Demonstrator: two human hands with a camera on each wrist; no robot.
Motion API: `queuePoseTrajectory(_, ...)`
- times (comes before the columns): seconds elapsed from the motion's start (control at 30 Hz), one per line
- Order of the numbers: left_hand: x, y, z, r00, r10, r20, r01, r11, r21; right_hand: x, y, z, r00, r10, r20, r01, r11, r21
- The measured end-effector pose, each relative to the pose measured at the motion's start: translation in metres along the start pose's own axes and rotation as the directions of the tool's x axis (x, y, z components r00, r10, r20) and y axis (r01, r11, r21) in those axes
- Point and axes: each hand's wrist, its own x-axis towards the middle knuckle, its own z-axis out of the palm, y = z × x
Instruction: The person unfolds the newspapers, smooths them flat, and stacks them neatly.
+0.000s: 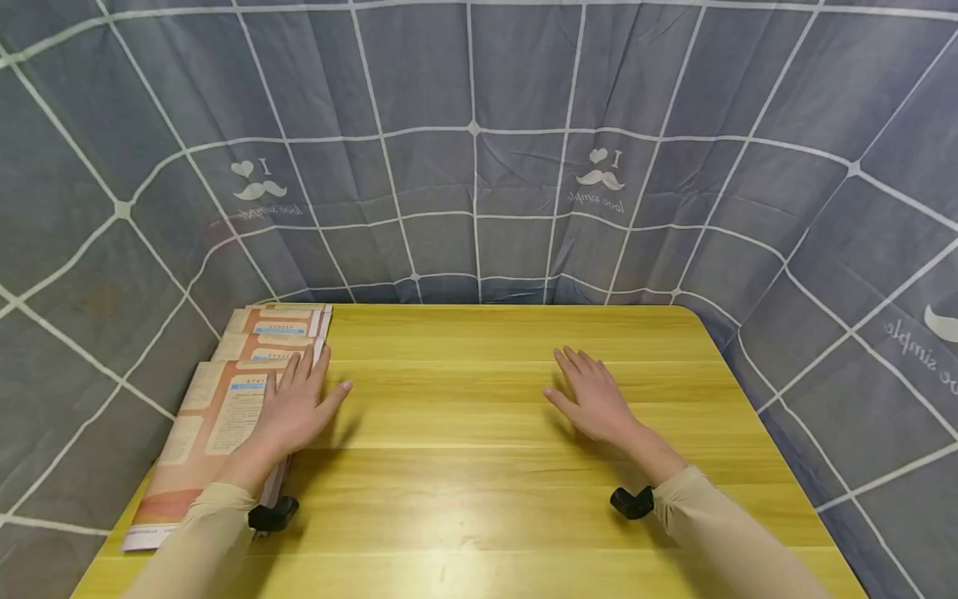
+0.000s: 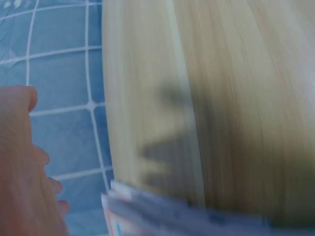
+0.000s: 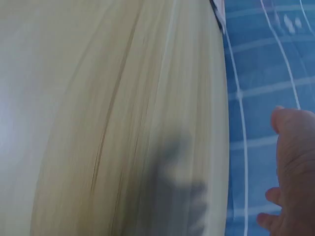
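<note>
Head view: orange printed papers (image 1: 190, 437) overlap along table's (image 1: 449, 466) left side; front one's long axis runs near to far, far end angled right. Left hand (image 1: 294, 405) over them, right hand (image 1: 595, 403) over table, both fingers straight, grasping nothing. Left wrist: paper edges at bottom, contact unclear. Right wrist: hand's shadow (image 3: 170, 196) on table.

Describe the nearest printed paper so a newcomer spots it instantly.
On the wooden table, find the overlapping orange-and-cream papers at left. The nearest paper lies partly hidden behind the left hand; unlike those farther back, it shows most of its face rather than a strip.
</note>
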Motion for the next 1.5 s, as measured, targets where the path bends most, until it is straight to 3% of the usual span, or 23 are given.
queuePoseTrajectory(0.27, -0.032, -0.037, -0.025, 0.996, -0.085, -0.030, 0.083, 0.994, -0.076, 0.021, -0.067, 0.023, 0.988, -0.129, 0.084, 0.114, 0.979, 0.169)
queuePoseTrajectory(0.53, -0.063, -0.076, -0.037, 0.980, -0.193, -0.055, 0.189, 0.979, -0.073, 0.035, -0.136, 0.050, 0.950, -0.255, 0.180, 0.189, 0.930, 0.316)
queuePoseTrajectory(0.63, -0.073, -0.085, -0.039, 0.971, -0.233, -0.050, 0.229, 0.970, -0.078, 0.037, -0.159, 0.060, 0.936, -0.281, 0.213, 0.192, 0.913, 0.361)
queuePoseTrajectory(0.8, -0.086, -0.100, -0.039, 0.962, -0.268, -0.049, 0.262, 0.960, -0.101, 0.038, -0.195, 0.078, 0.926, -0.265, 0.269, 0.100, 0.860, 0.500)
queuePoseTrajectory(0.9, -0.090, -0.106, -0.037, 0.958, -0.284, -0.042, 0.278, 0.954, -0.116, 0.038, -0.215, 0.088, 0.921, -0.249, 0.300, 0.017, 0.793, 0.609)
queuePoseTrajectory(1.1, -0.090, -0.112, -0.031, 0.954, -0.297, -0.039, 0.290, 0.949, -0.127, 0.040, -0.248, 0.103, 0.897, -0.248, 0.365, -0.167, 0.575, 0.801)
queuePoseTrajectory(1.33, -0.090, -0.118, -0.030, 0.929, -0.370, -0.020, 0.363, 0.920, -0.146, 0.045, -0.283, 0.123, 0.868, -0.195, 0.456, -0.370, 0.357, 0.858)
queuePoseTrajectory(1.5, -0.092, -0.122, -0.031, 0.914, -0.406, -0.005, 0.400, 0.902, -0.162, 0.047, -0.305, 0.128, 0.846, -0.167, 0.506, -0.468, 0.218, 0.856)
